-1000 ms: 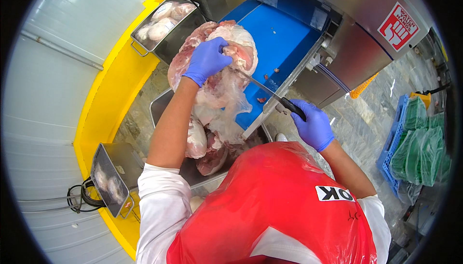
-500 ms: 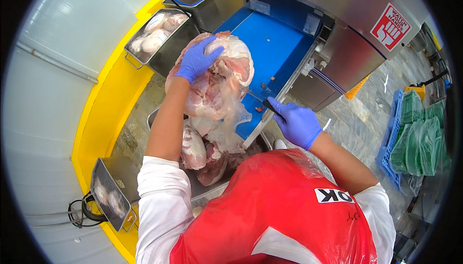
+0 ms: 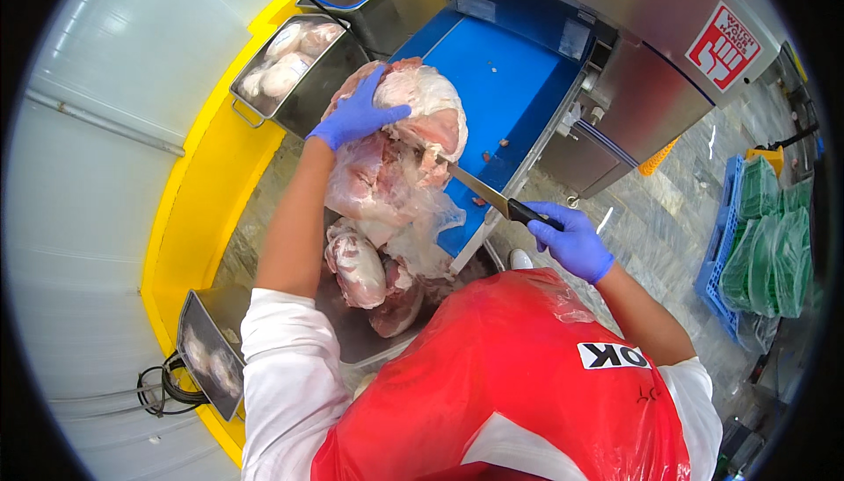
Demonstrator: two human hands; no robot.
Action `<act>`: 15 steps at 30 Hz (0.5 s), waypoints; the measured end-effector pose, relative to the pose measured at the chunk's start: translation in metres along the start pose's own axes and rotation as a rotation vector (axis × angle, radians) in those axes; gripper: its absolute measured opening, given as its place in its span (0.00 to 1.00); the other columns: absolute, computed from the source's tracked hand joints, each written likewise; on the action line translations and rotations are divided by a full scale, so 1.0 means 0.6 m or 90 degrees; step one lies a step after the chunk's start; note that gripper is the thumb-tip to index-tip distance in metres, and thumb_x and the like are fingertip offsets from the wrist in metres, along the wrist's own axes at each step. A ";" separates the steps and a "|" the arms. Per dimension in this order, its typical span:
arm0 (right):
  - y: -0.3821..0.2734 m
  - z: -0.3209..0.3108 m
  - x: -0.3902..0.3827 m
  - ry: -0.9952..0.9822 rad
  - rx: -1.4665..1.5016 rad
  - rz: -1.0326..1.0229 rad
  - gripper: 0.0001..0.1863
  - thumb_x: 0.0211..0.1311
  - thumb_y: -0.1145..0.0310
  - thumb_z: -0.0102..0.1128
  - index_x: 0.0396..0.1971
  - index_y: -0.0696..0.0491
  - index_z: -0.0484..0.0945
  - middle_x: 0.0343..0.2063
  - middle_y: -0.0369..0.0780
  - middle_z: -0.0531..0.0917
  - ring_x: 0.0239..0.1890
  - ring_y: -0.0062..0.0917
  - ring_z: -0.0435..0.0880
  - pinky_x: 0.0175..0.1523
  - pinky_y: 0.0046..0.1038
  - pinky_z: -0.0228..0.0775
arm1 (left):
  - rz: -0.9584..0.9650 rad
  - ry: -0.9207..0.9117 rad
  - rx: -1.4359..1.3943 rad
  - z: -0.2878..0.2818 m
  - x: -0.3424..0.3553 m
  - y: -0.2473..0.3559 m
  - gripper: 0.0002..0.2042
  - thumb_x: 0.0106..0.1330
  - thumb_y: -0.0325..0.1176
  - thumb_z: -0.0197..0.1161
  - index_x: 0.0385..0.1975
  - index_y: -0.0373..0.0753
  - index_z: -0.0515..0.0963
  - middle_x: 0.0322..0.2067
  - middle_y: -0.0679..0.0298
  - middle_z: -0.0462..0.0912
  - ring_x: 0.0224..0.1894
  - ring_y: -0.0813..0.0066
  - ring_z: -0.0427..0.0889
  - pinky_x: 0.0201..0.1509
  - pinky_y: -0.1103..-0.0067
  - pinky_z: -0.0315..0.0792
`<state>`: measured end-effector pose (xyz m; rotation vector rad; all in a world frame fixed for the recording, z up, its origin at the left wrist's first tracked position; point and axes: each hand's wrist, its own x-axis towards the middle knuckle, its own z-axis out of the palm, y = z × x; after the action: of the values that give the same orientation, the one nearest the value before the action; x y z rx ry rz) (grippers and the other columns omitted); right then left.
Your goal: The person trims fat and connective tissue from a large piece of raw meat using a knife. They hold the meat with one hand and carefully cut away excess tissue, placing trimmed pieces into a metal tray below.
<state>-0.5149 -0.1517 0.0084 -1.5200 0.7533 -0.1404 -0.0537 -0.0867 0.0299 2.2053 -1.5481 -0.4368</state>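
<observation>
A large piece of raw meat [image 3: 428, 98] with pale fat rests at the near left edge of the blue conveyor belt [image 3: 492, 76]. Gloved in purple, my left hand [image 3: 360, 116] grips its upper left side, with the thumb stretched across it. My right hand [image 3: 573, 242], also gloved, is closed around the black handle of a knife [image 3: 482, 189]. The blade points up and left, its tip at the lower right of the meat and partly hidden there. Clear plastic wrap [image 3: 422, 226] hangs below the meat.
Below the belt's end, a metal bin [image 3: 387, 349] holds more meat pieces [image 3: 356, 268]. Another metal tub [image 3: 321, 90] with wrapped meat stands at the far left by a yellow barrier [image 3: 198, 191]. A steel machine [image 3: 615, 94] covers the belt's far end. Blue crates [image 3: 716, 261] stand right.
My right hand has moved right and slightly down, drawing the knife back so more blade shows. My left hand still holds the meat, its wrist slightly farther left.
</observation>
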 end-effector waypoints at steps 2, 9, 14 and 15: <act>-0.012 -0.025 -0.013 -0.024 0.055 0.024 0.20 0.81 0.67 0.65 0.68 0.53 0.84 0.29 0.33 0.83 0.30 0.13 0.78 0.38 0.23 0.75 | 0.044 -0.026 -0.137 -0.007 -0.012 -0.007 0.59 0.61 0.66 0.78 0.86 0.44 0.54 0.82 0.43 0.60 0.83 0.41 0.61 0.87 0.52 0.54; -0.049 -0.069 -0.036 -0.029 0.092 0.118 0.19 0.81 0.65 0.65 0.66 0.51 0.87 0.27 0.32 0.82 0.27 0.14 0.77 0.35 0.22 0.72 | 0.223 0.101 0.309 0.004 -0.078 0.087 0.63 0.49 0.58 0.86 0.85 0.46 0.57 0.82 0.48 0.59 0.87 0.43 0.50 0.88 0.46 0.47; -0.052 -0.094 -0.051 -0.021 -0.032 0.016 0.19 0.80 0.66 0.66 0.66 0.52 0.86 0.32 0.33 0.85 0.31 0.15 0.79 0.37 0.23 0.74 | 0.329 0.095 0.313 0.041 -0.061 0.098 0.58 0.50 0.53 0.85 0.83 0.49 0.62 0.82 0.53 0.62 0.87 0.44 0.52 0.88 0.43 0.43; -0.049 -0.098 -0.054 -0.020 -0.040 0.009 0.20 0.80 0.66 0.66 0.66 0.52 0.86 0.33 0.33 0.86 0.31 0.15 0.79 0.38 0.23 0.75 | 0.334 0.085 0.293 0.049 -0.064 0.095 0.55 0.51 0.52 0.84 0.82 0.49 0.64 0.81 0.54 0.64 0.86 0.44 0.54 0.88 0.44 0.44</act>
<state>-0.5595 -0.1868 0.0545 -1.5728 0.7501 -0.0830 -0.1269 -0.0717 0.0336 1.9484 -2.2158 0.2454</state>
